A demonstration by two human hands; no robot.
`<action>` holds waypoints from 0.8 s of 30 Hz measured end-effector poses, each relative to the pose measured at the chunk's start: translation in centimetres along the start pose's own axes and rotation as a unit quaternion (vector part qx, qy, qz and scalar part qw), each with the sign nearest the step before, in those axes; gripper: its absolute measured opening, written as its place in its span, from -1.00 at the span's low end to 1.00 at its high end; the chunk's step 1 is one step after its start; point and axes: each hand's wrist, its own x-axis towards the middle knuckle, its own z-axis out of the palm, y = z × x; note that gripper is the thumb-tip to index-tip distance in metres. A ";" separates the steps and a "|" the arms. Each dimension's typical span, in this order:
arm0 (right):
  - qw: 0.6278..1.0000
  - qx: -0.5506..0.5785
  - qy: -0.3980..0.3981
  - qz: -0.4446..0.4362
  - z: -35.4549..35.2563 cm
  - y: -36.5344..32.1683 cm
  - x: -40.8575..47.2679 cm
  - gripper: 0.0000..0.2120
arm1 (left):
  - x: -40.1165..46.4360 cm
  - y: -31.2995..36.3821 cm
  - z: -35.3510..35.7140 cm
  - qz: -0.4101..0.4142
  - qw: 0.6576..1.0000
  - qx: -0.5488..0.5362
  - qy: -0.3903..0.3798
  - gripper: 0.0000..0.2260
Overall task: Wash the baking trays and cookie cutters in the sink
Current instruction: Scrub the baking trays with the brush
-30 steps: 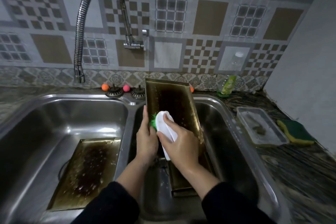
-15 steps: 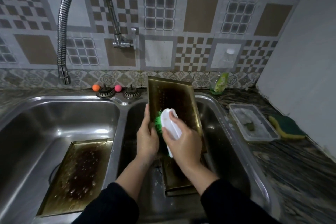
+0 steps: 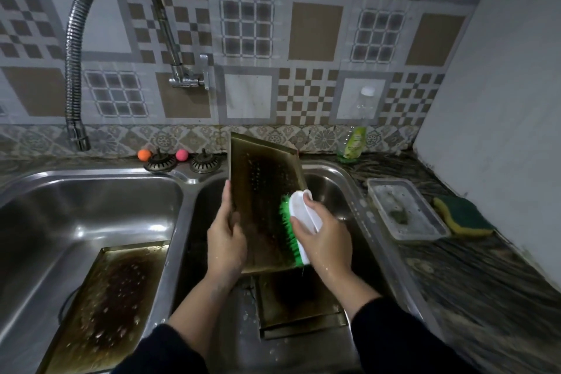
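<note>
Head: tray between left-hand fingers.

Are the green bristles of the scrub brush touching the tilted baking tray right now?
Touching. The head view shows the scrub brush bristles splayed against the right edge of the tilted baking tray, no gap between them.

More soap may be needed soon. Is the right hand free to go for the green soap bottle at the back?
Probably not yet: the right hand grips the scrub brush. The path to the soap bottle looks open.
</note>
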 end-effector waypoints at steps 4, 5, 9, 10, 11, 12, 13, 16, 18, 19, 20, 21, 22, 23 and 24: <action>0.997 -0.065 0.032 0.012 -1.9 -1.6 5.5 -0.51 | -2.0 0.7 1.5 0.006 0.998 0.038 -0.048 -0.41; 0.998 -0.055 0.024 0.021 -2.5 -2.2 6.7 -0.48 | -2.3 0.9 1.8 0.011 0.997 0.063 -0.052 -0.38; 0.999 0.009 -0.037 0.033 -2.8 -5.4 7.6 -0.29 | -2.5 1.8 2.2 0.052 0.979 0.180 -0.080 -0.25; 0.998 0.029 -0.049 0.031 -2.6 -6.2 7.3 -0.25 | -2.7 2.1 2.4 0.070 0.969 0.221 -0.090 -0.23; 0.997 0.043 -0.053 0.031 -2.4 -6.9 7.0 -0.22 | -3.0 2.4 2.6 0.085 0.955 0.265 -0.100 -0.21; 0.997 0.050 -0.047 0.032 -2.3 -7.4 6.7 -0.20 | -3.4 2.6 2.8 0.097 0.940 0.309 -0.106 -0.21; 0.998 0.049 -0.032 0.036 -2.2 -7.8 6.4 -0.19 | -3.8 2.6 3.0 0.106 0.927 0.344 -0.107 -0.21; 0.997 0.062 0.015 0.049 -2.2 -8.4 5.3 -0.20 | -4.9 2.2 3.2 0.115 0.898 0.406 -0.120 -0.31; 0.994 0.094 0.019 0.050 -2.3 -8.6 4.7 -0.23 | -5.2 2.1 2.8 0.102 0.898 0.410 -0.127 -0.40; 0.992 0.113 0.015 0.045 -2.4 -8.5 4.7 -0.26 | -5.3 2.1 2.6 0.096 0.903 0.399 -0.129 -0.43; 0.990 0.136 0.012 0.039 -2.5 -8.6 4.6 -0.28 | -5.2 2.2 2.3 0.091 0.911 0.380 -0.129 -0.45; 0.986 0.164 0.009 0.038 -2.7 -8.6 4.6 -0.30 | -5.1 2.1 2.0 0.081 0.923 0.355 -0.127 -0.47; 0.979 0.198 0.008 0.039 -3.0 -8.7 4.5 -0.32 | -4.8 2.0 1.7 0.060 0.937 0.321 -0.120 -0.48; 0.972 0.231 0.008 0.039 -3.2 -8.8 4.4 -0.33 | -4.3 1.5 1.4 0.029 0.951 0.287 -0.114 -0.49; 0.964 0.262 0.010 0.039 -3.5 -8.9 4.3 -0.33 | -3.8 1.1 1.0 -0.001 0.960 0.255 -0.113 -0.49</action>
